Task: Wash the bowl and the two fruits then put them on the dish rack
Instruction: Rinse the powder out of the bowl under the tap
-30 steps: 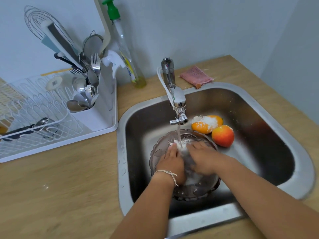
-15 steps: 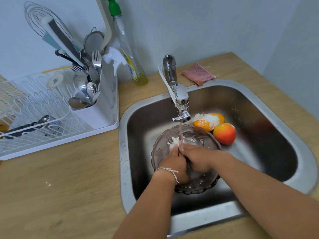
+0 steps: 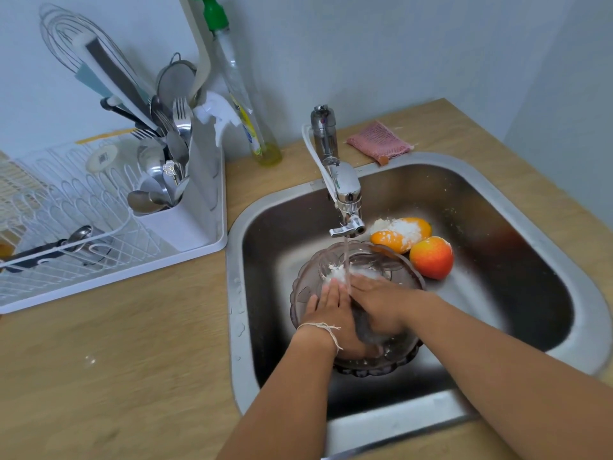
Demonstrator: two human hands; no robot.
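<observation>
Two hands work inside the smoky glass bowl (image 3: pixel 358 313), which sits on the floor of the steel sink (image 3: pixel 517 207) under the faucet (image 3: pixel 345 194). A thin stream of water falls from the spout between the fingertips. The left hand (image 3: pixel 331 313) lies flat, fingers straight and together, pressed on the bowl's inner wall. The right hand (image 3: pixel 381 303) lies beside it, touching it, fingers spread flat over white foam at the bowl's far side; neither hand is closed around anything. Just beyond the bowl's rim lie the orange fruit (image 3: pixel 401 234), capped with white foam, and the red-orange fruit (image 3: pixel 431 257), touching each other. On the wooden surface (image 3: pixel 116 360) to the left stands the white dish rack (image 3: pixel 99 227), its caddy full of cutlery.
</observation>
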